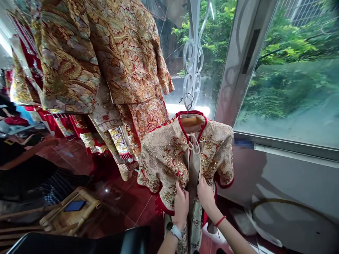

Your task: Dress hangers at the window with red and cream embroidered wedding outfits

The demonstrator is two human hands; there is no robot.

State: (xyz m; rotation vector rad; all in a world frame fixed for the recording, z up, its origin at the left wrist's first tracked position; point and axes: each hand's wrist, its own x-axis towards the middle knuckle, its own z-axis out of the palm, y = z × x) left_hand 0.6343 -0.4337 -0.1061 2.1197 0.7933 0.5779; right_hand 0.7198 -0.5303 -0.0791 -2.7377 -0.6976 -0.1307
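Observation:
A small cream jacket point(164, 155) with gold and red embroidery and red trim hangs on a wooden hanger point(190, 121) hooked on a white scrolled window grille point(193, 56). My left hand point(181, 206), with a watch on its wrist, pinches the left front edge near the hem. My right hand point(206, 197), a red string round its wrist, grips the right front edge. Both hands are closed on the fabric, holding the two front edges close together. A loop fastening at the collar hangs undone.
Larger gold and red embroidered garments point(100, 60) hang at upper left. A bamboo stool point(71, 215) with a dark phone point(75, 205) on it stands on the red tiled floor at lower left. A window point(291, 77) and white wall fill the right side. A black chair back point(79, 243) is nearest me.

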